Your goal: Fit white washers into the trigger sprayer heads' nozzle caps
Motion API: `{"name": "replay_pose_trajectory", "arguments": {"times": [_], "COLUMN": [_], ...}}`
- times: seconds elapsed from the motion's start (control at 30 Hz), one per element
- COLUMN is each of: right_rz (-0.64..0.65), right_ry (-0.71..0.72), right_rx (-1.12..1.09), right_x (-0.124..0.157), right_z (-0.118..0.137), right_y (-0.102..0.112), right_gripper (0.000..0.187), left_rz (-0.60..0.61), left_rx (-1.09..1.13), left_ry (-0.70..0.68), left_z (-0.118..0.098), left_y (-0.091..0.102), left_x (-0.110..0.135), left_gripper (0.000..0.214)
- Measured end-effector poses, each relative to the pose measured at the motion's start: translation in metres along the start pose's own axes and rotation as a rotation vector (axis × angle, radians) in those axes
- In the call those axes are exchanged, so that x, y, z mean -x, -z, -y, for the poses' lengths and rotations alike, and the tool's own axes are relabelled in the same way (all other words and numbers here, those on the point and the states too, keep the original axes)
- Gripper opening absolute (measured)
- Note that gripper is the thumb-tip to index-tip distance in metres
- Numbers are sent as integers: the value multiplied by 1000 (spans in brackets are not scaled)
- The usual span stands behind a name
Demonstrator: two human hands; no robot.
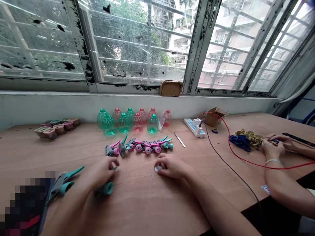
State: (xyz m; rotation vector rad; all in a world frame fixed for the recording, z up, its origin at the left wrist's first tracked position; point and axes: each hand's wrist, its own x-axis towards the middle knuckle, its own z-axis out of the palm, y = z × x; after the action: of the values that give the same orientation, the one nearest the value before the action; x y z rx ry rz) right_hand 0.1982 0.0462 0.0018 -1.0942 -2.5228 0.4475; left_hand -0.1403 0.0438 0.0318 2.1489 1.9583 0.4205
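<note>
Looking white and roundish, 1 small piece (157,168) in right hand (170,164)

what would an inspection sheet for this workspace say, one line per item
Surface: brown table, wood-grained.
Job's things: row of pink, teal and gray trigger pieces; green bottles and red bottles behind it.
Clutter: thin metal tool; open cardboard box.
Hands: right hand pinches a white round piece; left hand has curled fingers, grip unclear.
Cables: red cable and black cable run from a power strip across the right side.
Surroundings: barred windows, frames peeling; a co-worker's hands at right, beside gold pieces.
</note>
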Motion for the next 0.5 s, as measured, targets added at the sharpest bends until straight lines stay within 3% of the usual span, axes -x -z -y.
{"name": "replay_pose_trajectory", "arguments": {"times": [0.07, 0.2, 0.3, 0.5], "right_rz": [-5, -21, -25, -62], "right_ry": [4, 14, 18, 23], "right_rx": [1, -1, -46, -145], "right_x": [0, -1, -2, -3], "right_z": [0, -1, -5, -10], "right_y": [-1, -3, -5, -9], "right_gripper": [21, 21, 22, 21], "left_rz": [71, -51, -71, 126], "left_rx": [69, 161, 211, 227], "left_ry": [-97, -281, -396, -555], "left_z": [-29, -70, -77, -81], "left_y": [-10, -28, -30, -43], "left_x": [2, 6, 8, 18], "left_gripper": [26, 32, 33, 32]}}
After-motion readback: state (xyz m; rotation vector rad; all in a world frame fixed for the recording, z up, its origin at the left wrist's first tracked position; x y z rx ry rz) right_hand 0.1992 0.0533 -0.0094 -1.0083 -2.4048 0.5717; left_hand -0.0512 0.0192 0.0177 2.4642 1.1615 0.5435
